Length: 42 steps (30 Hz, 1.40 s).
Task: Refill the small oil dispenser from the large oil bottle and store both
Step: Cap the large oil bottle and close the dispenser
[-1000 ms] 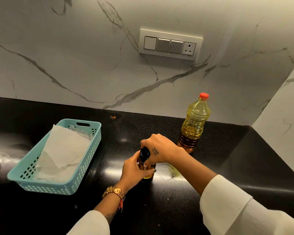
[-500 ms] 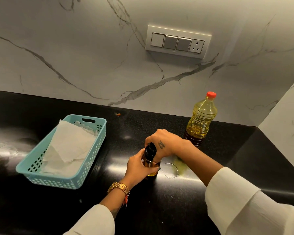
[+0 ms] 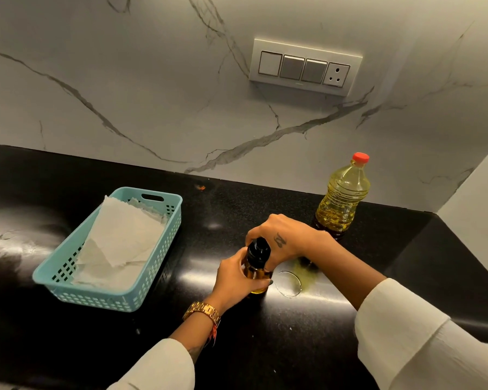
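Black surface [image 3: 265, 347] is running under a marble wall [image 3: 124, 94], and a switch plate [image 3: 304, 67] is sitting on that wall. Teal basket [image 3: 141, 294] is sitting on the left part of the surface, with white paper sheets [image 3: 121, 243] lying inside it. Large oil bottle [image 3: 341, 198] is standing upright at the back right, near the wall, red cap [image 3: 360, 157] on, roughly half full of yellow oil, well apart from both hands' grip.

Small oil dispenser [image 3: 256, 266] is standing upright on the surface at centre, between the two hands. Left hand [image 3: 234, 280] is wrapping its fingers round the dispenser's glass body from the left, a closed grip. Right hand [image 3: 282, 237] is curling over the black dispenser top [image 3: 258, 249] from above and right, gripping it. Whether the top is seated fully, can't tell.

Gold watch [image 3: 202, 309] is sitting on the left wrist; both forearms are wearing white sleeves. A clear ring shape [image 3: 290, 284] is lying on the surface just right of the dispenser, near a yellowish smear [image 3: 307, 273]; can't tell what the ring is.
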Available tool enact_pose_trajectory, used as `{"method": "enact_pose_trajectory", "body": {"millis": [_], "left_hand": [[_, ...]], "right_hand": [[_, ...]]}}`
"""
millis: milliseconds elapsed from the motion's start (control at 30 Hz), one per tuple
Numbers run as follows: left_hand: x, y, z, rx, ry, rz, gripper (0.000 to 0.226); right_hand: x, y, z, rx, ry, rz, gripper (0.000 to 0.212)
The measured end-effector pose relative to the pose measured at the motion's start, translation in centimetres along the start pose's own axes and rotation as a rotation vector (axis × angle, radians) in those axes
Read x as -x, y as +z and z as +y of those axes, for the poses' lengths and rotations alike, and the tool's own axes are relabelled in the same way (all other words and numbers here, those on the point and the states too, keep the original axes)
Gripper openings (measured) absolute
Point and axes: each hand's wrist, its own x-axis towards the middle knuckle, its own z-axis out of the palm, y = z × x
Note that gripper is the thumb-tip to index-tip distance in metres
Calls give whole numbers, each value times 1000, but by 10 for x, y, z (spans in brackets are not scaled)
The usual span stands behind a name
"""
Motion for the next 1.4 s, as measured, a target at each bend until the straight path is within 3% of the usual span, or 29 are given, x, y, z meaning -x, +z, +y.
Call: {"method": "enact_pose_trajectory", "body": {"millis": [733, 1400], "left_hand": [[-4, -1, 0, -6, 9, -19, 64], [-3, -1, -1, -9, 10, -27, 58]], "right_hand": [[0, -5, 3, 61, -96, -38, 58], [-5, 4, -8, 42, 147, 7, 58]]}}
